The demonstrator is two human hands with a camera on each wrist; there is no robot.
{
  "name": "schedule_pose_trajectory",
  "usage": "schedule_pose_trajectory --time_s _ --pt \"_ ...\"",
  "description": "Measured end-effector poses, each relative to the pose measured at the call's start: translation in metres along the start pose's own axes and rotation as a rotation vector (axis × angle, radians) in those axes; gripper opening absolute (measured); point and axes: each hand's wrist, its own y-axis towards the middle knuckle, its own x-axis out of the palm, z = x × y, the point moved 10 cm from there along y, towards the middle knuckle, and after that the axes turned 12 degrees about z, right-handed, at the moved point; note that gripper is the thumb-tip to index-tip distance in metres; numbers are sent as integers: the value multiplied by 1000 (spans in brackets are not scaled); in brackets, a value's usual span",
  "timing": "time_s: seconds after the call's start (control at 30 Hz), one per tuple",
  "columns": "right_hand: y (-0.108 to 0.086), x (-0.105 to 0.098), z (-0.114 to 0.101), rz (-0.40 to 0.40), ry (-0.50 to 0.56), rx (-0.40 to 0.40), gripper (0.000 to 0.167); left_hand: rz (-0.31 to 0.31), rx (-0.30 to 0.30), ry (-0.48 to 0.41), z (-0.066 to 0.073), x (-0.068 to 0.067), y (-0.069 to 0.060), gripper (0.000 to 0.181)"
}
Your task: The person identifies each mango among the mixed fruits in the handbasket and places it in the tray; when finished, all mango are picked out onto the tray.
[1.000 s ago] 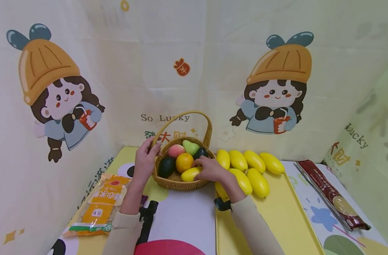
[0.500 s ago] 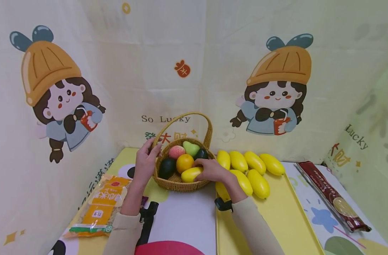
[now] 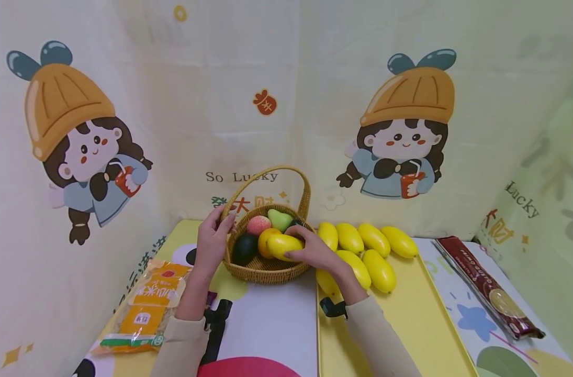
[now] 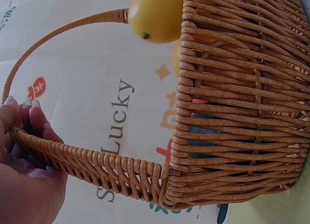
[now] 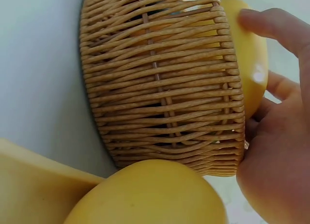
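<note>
A wicker basket [image 3: 267,275] with a tall arched handle [image 4: 97,163] stands at the back of the table. My left hand [image 3: 212,238] grips the left side of that handle; the left wrist view shows fingers [image 4: 36,117] curled round it. Over the basket's right part, my right hand [image 3: 314,251] pinches a yellow mango [image 3: 283,246] between thumb and fingers. The mango sits above the rim in the right wrist view and partly covers an orange [image 3: 265,242]. Also inside are a peach [image 3: 259,225], a green pear [image 3: 280,219] and a dark avocado [image 3: 245,248]. Another dark fruit is mostly hidden.
Right of the basket, a yellow tray [image 3: 404,324] bears several more mangoes [image 3: 379,270]. A dark red spaghetti pack [image 3: 489,288] lies beyond the tray. An orange and clear food bag [image 3: 142,309] lies at the left. A printed cloth wall [image 3: 286,141] rises close behind the basket.
The mango in my right hand has risen from the basket's bottom and now covers part of the orange. My left hand keeps its place on the handle.
</note>
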Motion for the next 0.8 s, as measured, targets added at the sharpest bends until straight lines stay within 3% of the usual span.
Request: schedule_pose_trajectory --time_s 0.13,0.4,0.63,0.8 --pt "0 -3 -1 33 38 4 49 1 -14 -9 5 -1 -3 32" --pt "-4 -18 1 139 103 40 61 -31 -19 -3 32 0 -13 31" --pt "-9 -28 1 141 124 58 71 -18 -5 -17 10 1 -4 32" --pt "-15 -41 0 161 128 59 71 -14 22 -27 6 1 -2 32"
